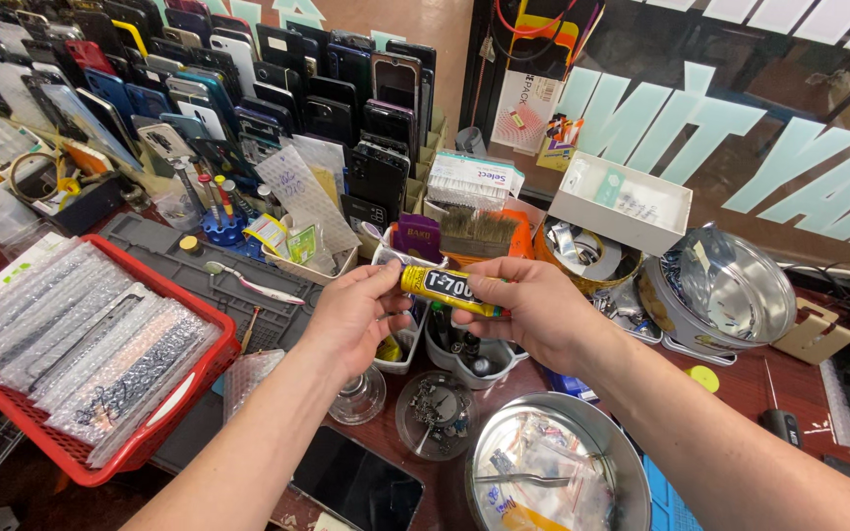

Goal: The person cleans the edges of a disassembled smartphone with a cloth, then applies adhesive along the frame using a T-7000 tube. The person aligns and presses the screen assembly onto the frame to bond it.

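Both my hands meet over the middle of a cluttered workbench, holding a small yellow-and-black glue tube (442, 286) level between them. My right hand (528, 311) wraps the tube's body. My left hand (352, 317) pinches the tube's left end with thumb and fingertips. Below the hands stand small white cups (471, 362) with tools in them and a round clear dish of small metal parts (432, 413).
A red basket (164, 403) of bubble-wrapped parts sits at left. A grey work mat (230, 279) lies behind it. Many phones (248, 88) stand racked at the back. A round tin (555, 470) holds tweezers; another metal tin (730, 285) is at right. A dark phone (354, 485) lies near the front.
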